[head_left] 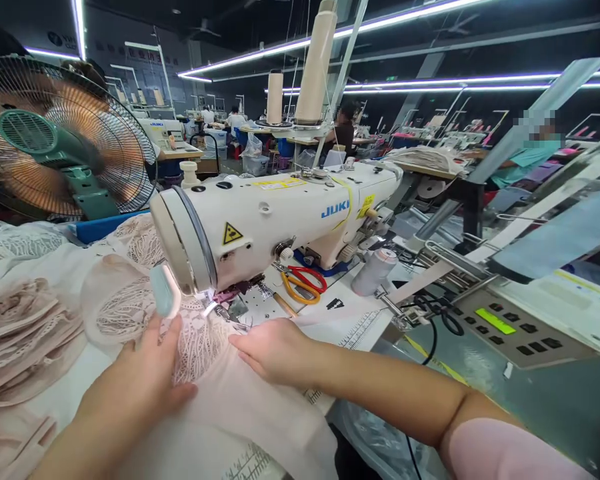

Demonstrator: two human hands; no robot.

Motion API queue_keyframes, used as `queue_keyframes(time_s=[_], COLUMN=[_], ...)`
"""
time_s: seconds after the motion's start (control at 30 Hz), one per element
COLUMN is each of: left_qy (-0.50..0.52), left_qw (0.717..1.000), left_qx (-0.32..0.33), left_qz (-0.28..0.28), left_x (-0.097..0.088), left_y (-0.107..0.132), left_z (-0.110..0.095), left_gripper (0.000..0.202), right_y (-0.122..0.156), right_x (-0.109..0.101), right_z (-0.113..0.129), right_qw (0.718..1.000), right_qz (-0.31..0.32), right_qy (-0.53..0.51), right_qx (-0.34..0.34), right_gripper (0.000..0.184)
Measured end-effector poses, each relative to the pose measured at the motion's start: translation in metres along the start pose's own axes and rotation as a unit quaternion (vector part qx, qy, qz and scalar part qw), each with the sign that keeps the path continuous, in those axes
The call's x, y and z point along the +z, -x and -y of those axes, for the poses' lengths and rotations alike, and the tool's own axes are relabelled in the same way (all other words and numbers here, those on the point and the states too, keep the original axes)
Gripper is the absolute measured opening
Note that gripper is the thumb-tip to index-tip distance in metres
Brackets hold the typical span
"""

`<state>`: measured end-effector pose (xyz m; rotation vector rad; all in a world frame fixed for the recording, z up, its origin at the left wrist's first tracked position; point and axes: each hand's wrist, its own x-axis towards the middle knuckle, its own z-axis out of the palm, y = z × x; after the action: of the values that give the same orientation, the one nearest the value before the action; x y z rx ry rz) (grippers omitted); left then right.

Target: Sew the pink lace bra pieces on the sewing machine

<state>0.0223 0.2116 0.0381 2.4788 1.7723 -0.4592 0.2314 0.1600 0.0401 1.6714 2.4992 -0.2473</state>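
Observation:
A white JUKI sewing machine (275, 220) stands in front of me, its needle end toward me. A pale pink lace and mesh garment piece (200, 347) lies under the presser foot (215, 308). My left hand (145, 377) rests flat on the lace left of the needle, fingers stretched forward. My right hand (273, 347) lies flat on the fabric just right of the needle, fingers pointing left and pressing the piece down. Neither hand grips anything.
A stack of pink lace pieces (20, 340) lies at left, a running fan (55, 140) behind it. Scissors with red and orange handles (303, 283) and a thread spool (375, 270) sit behind the needle. A control panel (510, 327) is at right. Other workers sit far back.

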Motion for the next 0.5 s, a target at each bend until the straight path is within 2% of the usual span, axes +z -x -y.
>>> queue_keyframes(time_s=[0.1,0.17,0.3,0.37,0.5], left_qy=[0.032,0.046,0.079,0.098,0.114], left_qw=[0.998,0.996,0.991,0.987,0.986], left_qx=[0.003,0.017,0.053,0.063,0.060], left_qz=[-0.046,-0.078,-0.097,-0.108,-0.109], left_x=[0.006,0.008,0.013,0.014,0.013], left_y=[-0.008,-0.012,-0.025,-0.032,-0.042], left_z=[0.008,0.014,0.028,0.034,0.041], left_gripper=[0.087,0.086,0.081,0.080,0.084], right_y=[-0.006,-0.010,-0.018,-0.019,-0.015], right_x=[-0.008,-0.012,-0.014,-0.013,-0.013], right_z=[0.005,0.009,0.015,0.017,0.018], right_qw=[0.999,0.998,0.993,0.990,0.992], right_qz=[0.035,0.058,0.106,0.129,0.115], right_qy=[0.016,0.021,0.028,0.028,0.021], right_qx=[0.017,0.022,0.035,0.040,0.039], right_gripper=[0.030,0.036,0.069,0.080,0.078])
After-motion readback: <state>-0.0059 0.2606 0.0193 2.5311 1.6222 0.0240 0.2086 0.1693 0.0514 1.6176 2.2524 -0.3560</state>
